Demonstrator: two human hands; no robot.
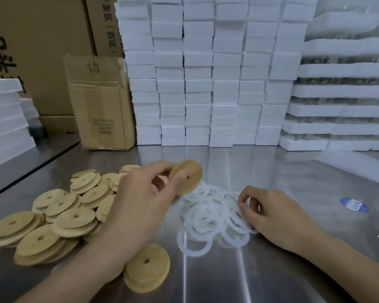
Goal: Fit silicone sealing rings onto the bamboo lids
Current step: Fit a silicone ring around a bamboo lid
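Observation:
My left hand (138,200) holds a round bamboo lid (189,176) with a centre hole, pinched between thumb and fingers above the table. A heap of translucent white silicone rings (208,219) lies just below and right of that lid. My right hand (269,213) rests on the right edge of the heap, its fingertips pinching a ring. A pile of several bamboo lids (53,217) covers the table on the left, partly hidden by my left forearm. One more bamboo lid (148,266) lies near the front, under my left wrist.
The steel table (271,270) carries stacked white foam blocks (206,73) along the back, foam trays (341,90) at the right, cardboard boxes (101,101) at the back left, and foam sheets (4,119) on the far left. A blue sticker (354,204) sits right of my hand.

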